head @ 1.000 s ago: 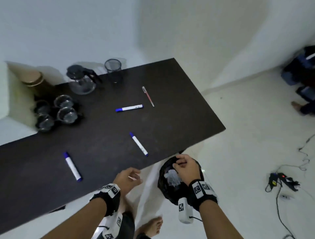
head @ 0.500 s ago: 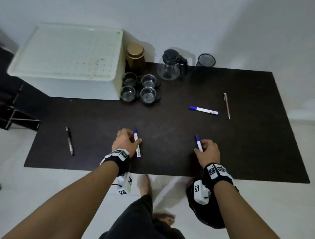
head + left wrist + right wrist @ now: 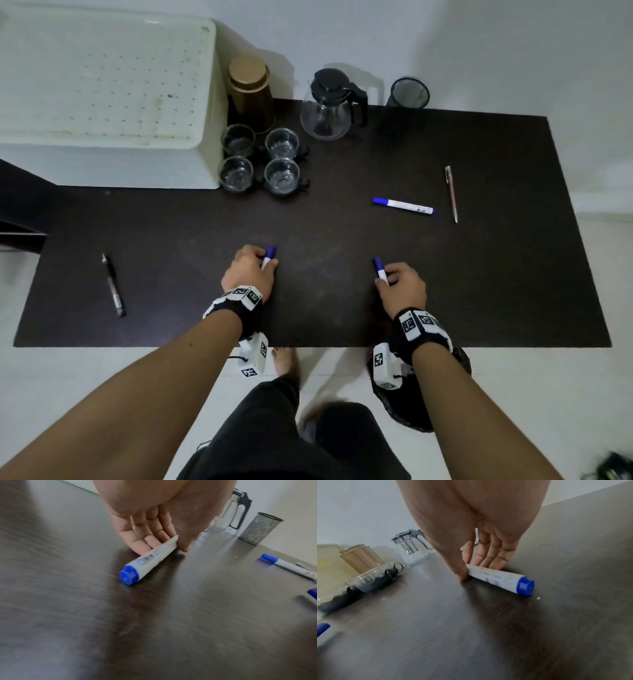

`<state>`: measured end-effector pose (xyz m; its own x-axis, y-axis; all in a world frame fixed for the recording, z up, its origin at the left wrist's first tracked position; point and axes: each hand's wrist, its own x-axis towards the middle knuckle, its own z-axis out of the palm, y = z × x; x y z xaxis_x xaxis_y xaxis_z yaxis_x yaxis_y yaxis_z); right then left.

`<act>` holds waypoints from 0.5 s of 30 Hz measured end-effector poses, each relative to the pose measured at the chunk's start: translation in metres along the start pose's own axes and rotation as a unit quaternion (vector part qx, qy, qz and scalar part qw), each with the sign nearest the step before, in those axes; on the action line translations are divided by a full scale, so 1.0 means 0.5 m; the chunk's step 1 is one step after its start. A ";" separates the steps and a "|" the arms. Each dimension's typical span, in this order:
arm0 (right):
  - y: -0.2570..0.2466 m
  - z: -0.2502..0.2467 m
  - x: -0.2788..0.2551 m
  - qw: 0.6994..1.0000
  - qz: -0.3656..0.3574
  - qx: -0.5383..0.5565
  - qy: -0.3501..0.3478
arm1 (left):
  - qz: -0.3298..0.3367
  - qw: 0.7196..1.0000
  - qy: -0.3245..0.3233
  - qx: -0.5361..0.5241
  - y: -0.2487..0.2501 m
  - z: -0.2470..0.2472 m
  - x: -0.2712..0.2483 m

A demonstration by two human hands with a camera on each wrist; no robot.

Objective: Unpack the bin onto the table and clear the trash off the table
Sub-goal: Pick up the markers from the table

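Two white markers with blue caps lie on the dark table [image 3: 325, 308] near its front edge. My left hand [image 3: 269, 263] pinches the left marker [image 3: 270, 253] between thumb and fingers; the left wrist view shows that marker [image 3: 149, 559] flat on the wood under my left hand [image 3: 164, 547]. My right hand [image 3: 383, 279] pinches the right marker [image 3: 378, 266] the same way, and the right wrist view shows this marker [image 3: 498, 580] resting on the table under my right hand [image 3: 467, 570]. A black trash bag [image 3: 421, 404] sits on the floor below my right wrist.
A white bin [image 3: 102, 96] stands at the back left beside a gold canister [image 3: 251, 89], several glass cups [image 3: 260, 161], a glass pot [image 3: 329, 106] and a mesh cup [image 3: 409, 92]. A third marker [image 3: 402, 205], a slim pen [image 3: 451, 193] and a black pen [image 3: 114, 287] lie loose.
A second ago my right hand was at the trash bag and my left by the table edge. Both came up onto the table and their fingers have closed on the two nearest markers.
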<state>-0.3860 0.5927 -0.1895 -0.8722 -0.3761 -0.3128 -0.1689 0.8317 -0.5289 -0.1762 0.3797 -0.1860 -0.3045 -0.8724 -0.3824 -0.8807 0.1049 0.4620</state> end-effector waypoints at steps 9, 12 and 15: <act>0.006 -0.071 0.043 0.998 0.013 0.060 0.023 | 0.134 0.990 -0.001 -0.037 0.187 0.044 -0.010; 0.021 -0.113 0.076 0.995 0.020 0.092 0.027 | 0.131 0.990 -0.022 -0.037 0.263 0.073 -0.012; 0.034 -0.159 0.122 0.994 0.018 0.108 0.024 | 0.140 0.989 -0.037 -0.006 0.335 0.098 -0.009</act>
<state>-0.4784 0.6163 -0.1549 -0.8977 -0.3238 -0.2989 -0.0394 0.7345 -0.6775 -0.3404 0.4245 -0.1462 -0.5625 -0.7720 -0.2959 -0.7534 0.3312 0.5681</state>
